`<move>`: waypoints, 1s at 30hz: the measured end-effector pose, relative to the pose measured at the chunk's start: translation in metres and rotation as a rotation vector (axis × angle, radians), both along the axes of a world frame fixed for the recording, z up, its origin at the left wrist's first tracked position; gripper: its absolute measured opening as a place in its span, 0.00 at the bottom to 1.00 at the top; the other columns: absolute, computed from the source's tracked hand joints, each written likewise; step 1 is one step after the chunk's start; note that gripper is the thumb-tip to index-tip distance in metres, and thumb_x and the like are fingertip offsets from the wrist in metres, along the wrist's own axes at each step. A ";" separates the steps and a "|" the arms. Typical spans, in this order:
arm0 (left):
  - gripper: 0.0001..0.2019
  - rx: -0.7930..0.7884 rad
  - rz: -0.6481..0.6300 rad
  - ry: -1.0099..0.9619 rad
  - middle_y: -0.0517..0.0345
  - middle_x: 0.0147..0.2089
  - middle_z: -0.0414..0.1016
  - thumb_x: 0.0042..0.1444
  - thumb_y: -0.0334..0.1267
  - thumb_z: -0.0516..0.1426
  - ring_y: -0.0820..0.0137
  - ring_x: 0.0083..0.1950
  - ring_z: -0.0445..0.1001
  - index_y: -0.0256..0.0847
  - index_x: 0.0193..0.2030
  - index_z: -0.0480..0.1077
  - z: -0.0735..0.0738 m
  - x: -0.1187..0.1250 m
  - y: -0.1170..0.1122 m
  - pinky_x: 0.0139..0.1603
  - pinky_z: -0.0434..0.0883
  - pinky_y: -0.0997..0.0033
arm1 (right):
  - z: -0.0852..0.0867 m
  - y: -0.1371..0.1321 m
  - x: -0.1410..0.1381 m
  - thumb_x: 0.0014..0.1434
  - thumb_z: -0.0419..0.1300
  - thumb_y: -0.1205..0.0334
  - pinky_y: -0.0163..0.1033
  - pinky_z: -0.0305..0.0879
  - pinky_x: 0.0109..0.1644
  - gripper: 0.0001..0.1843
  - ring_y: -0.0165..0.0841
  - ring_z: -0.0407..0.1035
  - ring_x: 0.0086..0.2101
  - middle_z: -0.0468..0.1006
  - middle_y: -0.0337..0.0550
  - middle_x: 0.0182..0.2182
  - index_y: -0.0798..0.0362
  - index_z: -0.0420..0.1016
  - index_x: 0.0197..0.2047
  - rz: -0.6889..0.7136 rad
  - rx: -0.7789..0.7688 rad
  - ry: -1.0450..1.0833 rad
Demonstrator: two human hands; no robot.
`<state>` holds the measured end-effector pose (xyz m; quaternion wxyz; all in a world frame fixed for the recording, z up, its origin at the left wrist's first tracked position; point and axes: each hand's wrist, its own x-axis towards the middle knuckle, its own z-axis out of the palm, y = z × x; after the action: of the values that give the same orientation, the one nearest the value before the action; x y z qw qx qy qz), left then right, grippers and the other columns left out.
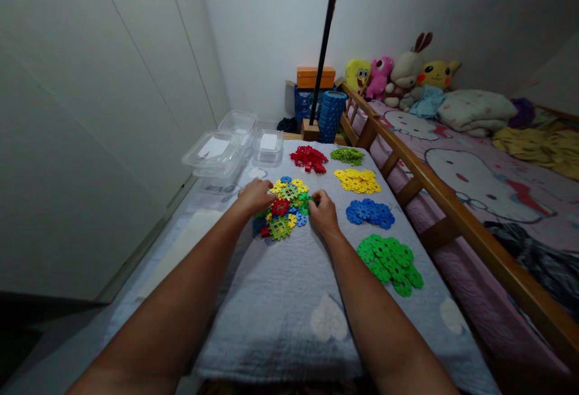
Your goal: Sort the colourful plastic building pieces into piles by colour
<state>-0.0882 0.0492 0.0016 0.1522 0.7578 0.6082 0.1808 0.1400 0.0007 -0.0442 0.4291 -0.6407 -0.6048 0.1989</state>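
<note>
A mixed pile of plastic interlocking pieces (280, 206) in yellow, red, blue and green lies mid-table. At its left edge is my left hand (257, 196), fingers and thumb apart over the nearest pieces. My right hand (324, 211) is at the pile's right side, thumb and fingers pinched on a green interlocking piece (309, 198); the fingers partly cover it. Sorted by colour, more pieces form separate heaps: red (308, 158), light green (347, 155), yellow (357, 181), blue (370, 213) and green (389, 262).
Clear plastic boxes (215, 151) stand at the table's back left, some with white paper on top. A wooden bed rail (434, 217) runs along the right side. Behind the table rises a black pole (324, 45) beside a blue foam roller (332, 116). White cabinet doors (113, 111) flank the left.
</note>
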 end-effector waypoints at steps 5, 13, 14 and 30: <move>0.26 -0.008 0.105 -0.096 0.33 0.62 0.76 0.54 0.45 0.57 0.48 0.66 0.72 0.31 0.55 0.74 -0.020 -0.005 0.016 0.65 0.69 0.55 | 0.002 0.000 0.000 0.54 0.56 0.63 0.40 0.63 0.43 0.04 0.37 0.69 0.35 0.76 0.39 0.32 0.47 0.66 0.35 -0.003 -0.006 -0.004; 0.26 -0.001 -0.058 -0.175 0.40 0.64 0.75 0.64 0.48 0.50 0.56 0.66 0.72 0.35 0.61 0.71 -0.029 0.010 0.002 0.67 0.67 0.56 | 0.004 -0.002 -0.001 0.52 0.56 0.62 0.39 0.63 0.42 0.04 0.36 0.69 0.34 0.75 0.37 0.30 0.47 0.65 0.33 -0.028 0.004 0.061; 0.25 0.010 -0.067 -0.185 0.42 0.62 0.76 0.64 0.48 0.50 0.57 0.64 0.73 0.36 0.61 0.72 -0.028 0.011 0.001 0.66 0.68 0.56 | 0.004 -0.002 -0.001 0.52 0.57 0.62 0.39 0.64 0.42 0.04 0.36 0.69 0.33 0.74 0.37 0.30 0.47 0.65 0.34 -0.038 0.006 0.082; 0.26 -0.094 -0.168 0.177 0.43 0.72 0.65 0.64 0.56 0.53 0.40 0.73 0.59 0.49 0.65 0.72 -0.004 0.081 0.032 0.68 0.59 0.34 | 0.017 -0.005 0.004 0.53 0.57 0.59 0.40 0.67 0.45 0.07 0.37 0.73 0.36 0.77 0.41 0.33 0.47 0.65 0.37 -0.195 0.085 0.283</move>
<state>-0.0070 0.0812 -0.0022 0.1481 0.8111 0.5613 0.0711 0.1441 -0.0046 -0.0272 0.5539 -0.6433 -0.4812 0.2187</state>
